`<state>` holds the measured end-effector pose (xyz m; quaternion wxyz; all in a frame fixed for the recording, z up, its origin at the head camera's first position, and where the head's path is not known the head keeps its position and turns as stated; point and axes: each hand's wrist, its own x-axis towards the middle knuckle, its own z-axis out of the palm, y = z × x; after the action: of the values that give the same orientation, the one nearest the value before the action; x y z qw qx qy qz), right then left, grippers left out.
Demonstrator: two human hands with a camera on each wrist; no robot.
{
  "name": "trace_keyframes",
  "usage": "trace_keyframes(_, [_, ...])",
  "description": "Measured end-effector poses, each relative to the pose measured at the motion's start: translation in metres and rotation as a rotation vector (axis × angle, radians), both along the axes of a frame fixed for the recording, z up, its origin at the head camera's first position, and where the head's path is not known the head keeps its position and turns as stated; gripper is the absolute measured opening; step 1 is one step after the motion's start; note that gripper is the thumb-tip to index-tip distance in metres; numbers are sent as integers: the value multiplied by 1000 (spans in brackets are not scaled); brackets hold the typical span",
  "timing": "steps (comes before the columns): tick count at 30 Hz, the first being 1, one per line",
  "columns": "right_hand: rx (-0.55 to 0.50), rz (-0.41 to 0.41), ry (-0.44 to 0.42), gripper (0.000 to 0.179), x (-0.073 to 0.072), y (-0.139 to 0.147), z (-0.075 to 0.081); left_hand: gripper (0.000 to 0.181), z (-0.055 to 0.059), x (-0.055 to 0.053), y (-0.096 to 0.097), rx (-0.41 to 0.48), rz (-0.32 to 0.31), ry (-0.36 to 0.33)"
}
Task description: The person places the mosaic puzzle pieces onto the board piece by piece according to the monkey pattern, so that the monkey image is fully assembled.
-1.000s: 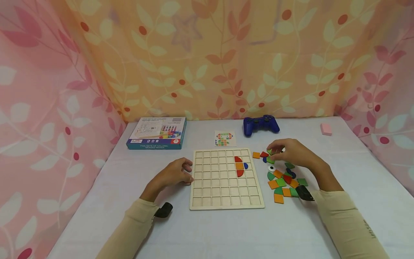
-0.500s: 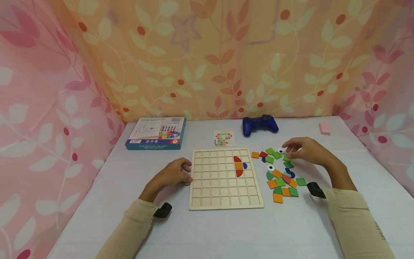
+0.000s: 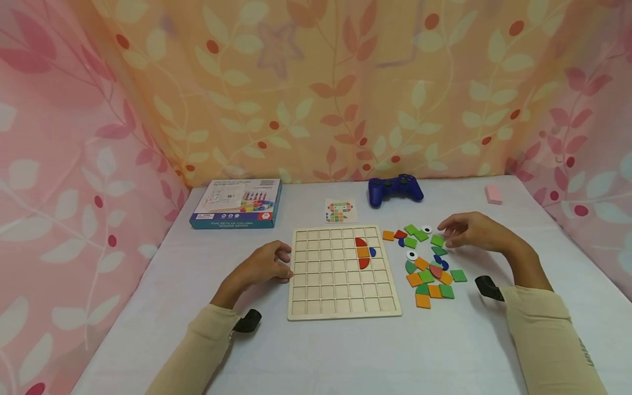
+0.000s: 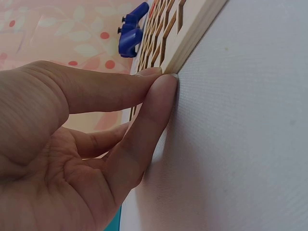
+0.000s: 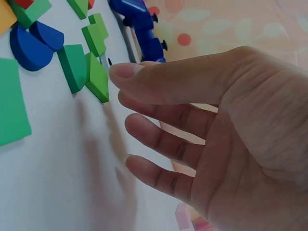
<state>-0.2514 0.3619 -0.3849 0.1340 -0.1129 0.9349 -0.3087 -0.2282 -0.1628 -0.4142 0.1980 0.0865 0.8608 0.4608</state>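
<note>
A wooden grid board [image 3: 321, 285] lies flat in the middle of the table. Set on its right side are an orange square [image 3: 363, 252], two red quarter-round tiles [image 3: 364, 264] and a blue half-round tile [image 3: 372, 252]. With thumb and a fingertip, my left hand [image 3: 264, 263] pinches the board's left edge [image 4: 190, 45]. My right hand [image 3: 476, 230] hovers just right of the loose tiles, fingers loosely bent and holding nothing. Nearest its thumb is a light green square tile [image 5: 97, 79]; a dark green quarter-round tile [image 5: 73, 67] and a white eye disc [image 3: 427, 230] are close by.
Several loose orange, green, red and blue tiles [image 3: 422, 300] spread right of the board. Behind it lie a pattern card [image 3: 340, 210] and a blue game controller [image 3: 395, 190]. A flat box [image 3: 237, 203] stands back left, a pink block [image 3: 493, 195] back right.
My right hand has moved right from over the green tiles, leaving the eye disc and several green tiles in sight and farther apart. The left hand has stayed at the board's edge.
</note>
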Motion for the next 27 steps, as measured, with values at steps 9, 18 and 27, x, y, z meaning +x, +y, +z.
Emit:
trace_keyframes(9, [-28,24,-4,40,0,-7,4,60,0,0,0,-27,1,-6])
trace_keyframes(18, [6,13,-61,46,9,-5,3,60,2,1,1,-20,-1,-13])
trace_keyframes(27, [-28,33,-126,48,28,2,-7,60,2,0,1,-26,-1,-14])
